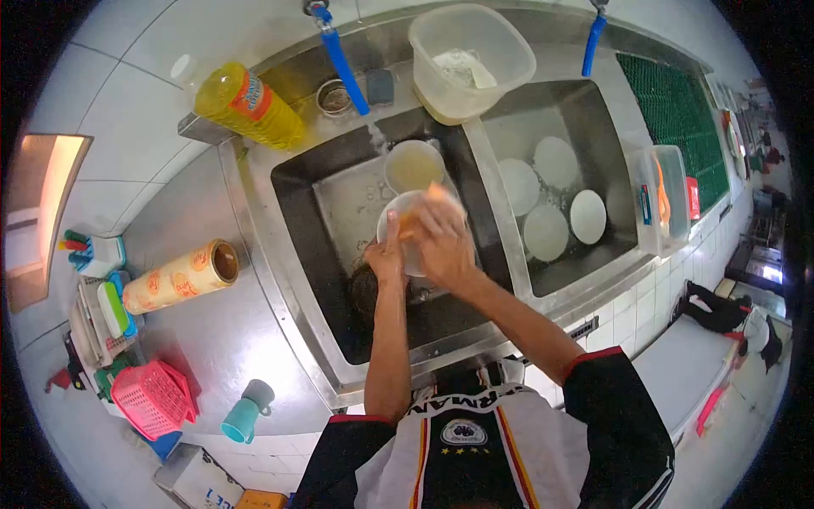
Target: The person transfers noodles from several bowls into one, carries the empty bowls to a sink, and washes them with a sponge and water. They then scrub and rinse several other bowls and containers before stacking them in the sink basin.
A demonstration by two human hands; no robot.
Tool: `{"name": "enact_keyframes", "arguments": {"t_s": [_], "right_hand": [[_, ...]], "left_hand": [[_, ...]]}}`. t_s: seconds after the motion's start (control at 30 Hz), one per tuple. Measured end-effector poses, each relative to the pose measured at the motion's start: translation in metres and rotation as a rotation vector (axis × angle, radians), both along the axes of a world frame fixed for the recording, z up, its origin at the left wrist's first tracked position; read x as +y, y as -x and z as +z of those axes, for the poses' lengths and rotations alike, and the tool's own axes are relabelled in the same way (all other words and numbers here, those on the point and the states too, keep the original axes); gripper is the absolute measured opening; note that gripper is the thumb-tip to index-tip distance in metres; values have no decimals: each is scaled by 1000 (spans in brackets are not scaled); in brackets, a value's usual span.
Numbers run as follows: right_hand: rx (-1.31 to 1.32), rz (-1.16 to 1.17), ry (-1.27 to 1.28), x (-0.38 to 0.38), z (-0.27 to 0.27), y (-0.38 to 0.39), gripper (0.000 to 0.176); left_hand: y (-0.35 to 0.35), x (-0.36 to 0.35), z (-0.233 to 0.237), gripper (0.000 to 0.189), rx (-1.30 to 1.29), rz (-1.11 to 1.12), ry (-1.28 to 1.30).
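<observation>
Above the left sink basin (339, 208), my left hand (387, 254) grips the rim of a white bowl (413, 261), thumb along its edge. My right hand (443, 242), slightly blurred, is closed on an orange sponge (409, 224) inside the bowl; its fingers hide part of it, and a cloth is also possible. Just beyond stands another white bowl (414, 166) with cloudy yellowish liquid, beside a thin stream of water from a blue hose (343, 72). A dark round item (365, 288) lies low in the basin, partly behind my left forearm.
Several white dishes (545, 232) lie in water in the right basin. A clear plastic tub (472, 64) sits on the back ledge, near a bottle of yellow liquid (250, 106). The left counter holds a plastic-wrap roll (181, 276), a pink basket (154, 397) and a turquoise mug (241, 419).
</observation>
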State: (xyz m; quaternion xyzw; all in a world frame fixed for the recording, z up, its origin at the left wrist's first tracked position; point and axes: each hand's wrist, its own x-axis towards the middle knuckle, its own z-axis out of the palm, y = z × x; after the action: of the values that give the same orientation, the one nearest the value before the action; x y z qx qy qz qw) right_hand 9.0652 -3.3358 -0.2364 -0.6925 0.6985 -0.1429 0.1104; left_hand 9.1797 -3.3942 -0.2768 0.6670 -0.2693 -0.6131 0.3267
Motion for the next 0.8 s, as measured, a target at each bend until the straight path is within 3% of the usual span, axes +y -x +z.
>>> {"name": "enact_keyframes", "arguments": {"t_s": [0.1,0.23,0.33,0.43,0.53,0.57,0.6,0.63,0.7,0.8], "right_hand": [[86,-93,140,-20,-21,8,58],[-586,13,-120,1,-21,-19,48],[-354,291,-224,16,-14,13,57],[-67,339,329,-6,-6,37,56],[-360,261,-496,-15,13,14,47],[-393,394,-258,-2,-9,12,42],[-377,458,-194,0,-10,23,43],[-378,521,-138,7,-11,28,44],[-335,606,-14,7,7,45,39],[29,735,98,-22,13,60,30]], "left_hand": [[5,0,0,73,-31,-80,151],[2,-24,22,73,-89,-56,125],[-10,-27,5,71,-16,-17,35],[-13,-13,3,68,-33,-74,57],[-1,-14,17,67,30,-96,33],[-5,-24,17,69,50,-114,29],[-5,-37,24,70,74,-134,34],[-13,-45,32,69,-100,-231,23],[-24,-51,23,70,-9,-314,26],[-32,-61,18,59,49,-461,-75]]}}
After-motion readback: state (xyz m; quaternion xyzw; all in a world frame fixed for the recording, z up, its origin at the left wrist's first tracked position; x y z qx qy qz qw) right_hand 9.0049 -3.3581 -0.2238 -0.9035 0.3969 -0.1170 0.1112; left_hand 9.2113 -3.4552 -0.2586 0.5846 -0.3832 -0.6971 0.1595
